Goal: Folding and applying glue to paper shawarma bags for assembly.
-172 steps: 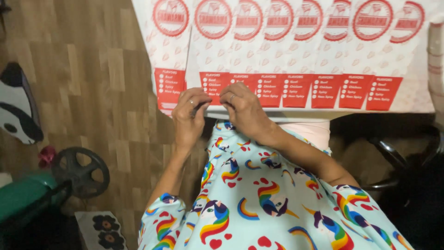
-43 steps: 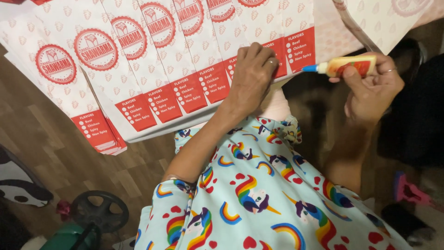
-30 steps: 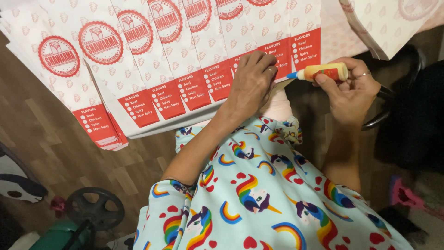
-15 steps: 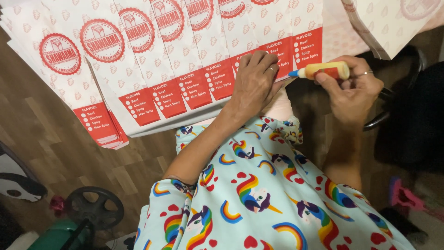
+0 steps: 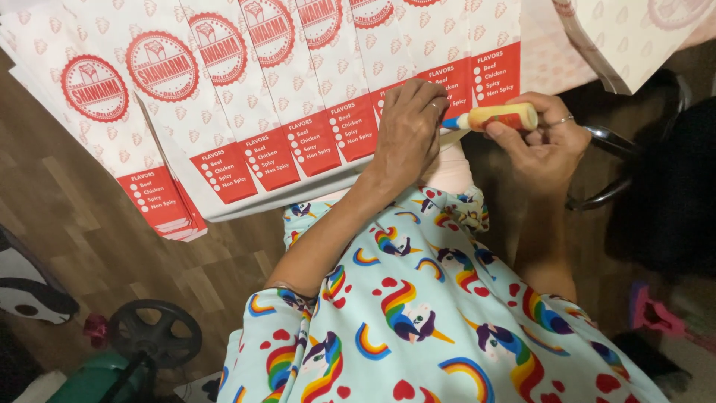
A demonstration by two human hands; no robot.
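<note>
Head view, looking straight down: a fanned row of flat white paper bags [image 5: 246, 112] lies overlapped across a lap, running from far right to near left. Each bag carries a round red seal near its top and a red rectangular panel with white lettering and small white circles at its near edge; a faint pattern of pale red motifs covers the white paper. The left hand [image 5: 406, 134] presses down on the bags near the right end of the row, fingers together and curled, a ring visible on one finger, knuckles over one red panel. Just to its right, the right hand [image 5: 544, 145] grips a yellow-orange glue bottle [image 5: 496, 117], fingers clamped round the body, thumb underneath, a ring showing here too. The bottle lies nearly level, its blue tip pointing left and meeting the edge of the rightmost bag beside the left hand's fingers. Far right, more of the same white printed paper [image 5: 634, 37] hangs loose. Near the camera, a light blue garment [image 5: 418, 321] printed with rainbow-maned unicorns and red hearts. Near left on the brown wooden floor [image 5: 82, 239], a black wheel [image 5: 155, 332] beside something green [image 5: 93, 377].
</note>
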